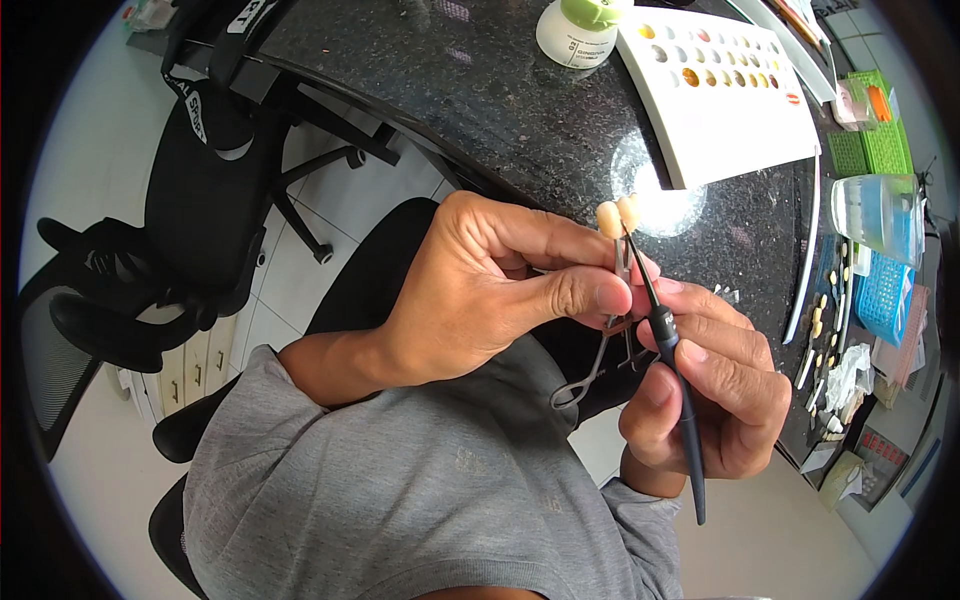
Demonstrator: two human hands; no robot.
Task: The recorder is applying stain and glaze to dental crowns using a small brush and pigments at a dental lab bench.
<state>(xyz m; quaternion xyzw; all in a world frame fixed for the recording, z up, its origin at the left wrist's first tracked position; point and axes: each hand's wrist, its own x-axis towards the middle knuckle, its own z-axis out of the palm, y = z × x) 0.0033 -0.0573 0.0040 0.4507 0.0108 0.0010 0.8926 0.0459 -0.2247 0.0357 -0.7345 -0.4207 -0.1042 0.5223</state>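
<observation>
My left hand [470, 290] is closed round metal locking forceps [570, 394], pinching them between thumb and forefinger; their ring handles hang below the fingers. At the forceps' tip stand two cream tooth-shaped dental crowns [610, 219], side by side. A slim brush with a dark handle [690, 432] lies in my right hand [730, 385], gripped by thumb and fingers. Its fine point reaches up to the crowns and appears to touch the lower side of the right one. The fingers of both hands come close together just below the crowns.
On the speckled black table [480, 110] sit a white palette with coloured wells [740, 135] and a green-lidded jar [577, 38]. To the right are a clear water container [876, 215], a blue basket [885, 298], crumpled tissue [851, 374] and several small tooth-coloured pieces. A black chair [205, 200] stands left.
</observation>
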